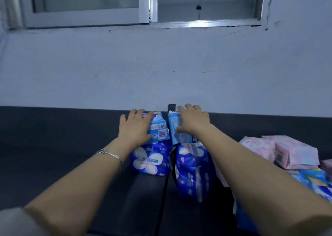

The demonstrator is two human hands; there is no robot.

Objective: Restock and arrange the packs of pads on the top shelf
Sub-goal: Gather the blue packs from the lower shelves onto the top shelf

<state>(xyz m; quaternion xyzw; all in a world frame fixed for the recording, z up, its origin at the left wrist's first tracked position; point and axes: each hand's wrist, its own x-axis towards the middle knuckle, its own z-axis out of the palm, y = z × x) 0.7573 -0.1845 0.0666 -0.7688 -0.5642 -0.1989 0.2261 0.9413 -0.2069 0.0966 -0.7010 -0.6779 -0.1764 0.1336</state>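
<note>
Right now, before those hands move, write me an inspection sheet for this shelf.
Surface: dark shelf top, with a seam down the middle.
Job's things: left light-blue pack sits on left dark-blue pack; right light-blue pack sits on right dark-blue pack; the stacks stand side by side.
Clutter: pink packs and more blue packs are heaped at the right.
Grippers: left hand lies spread on the left light-blue pack, bracelet on its wrist; right hand curls over the right light-blue pack.
Cables: thin cord with a dark bead hangs at the window.
Surroundings: pale wall, sliding window, small black block behind the stacks.
</note>
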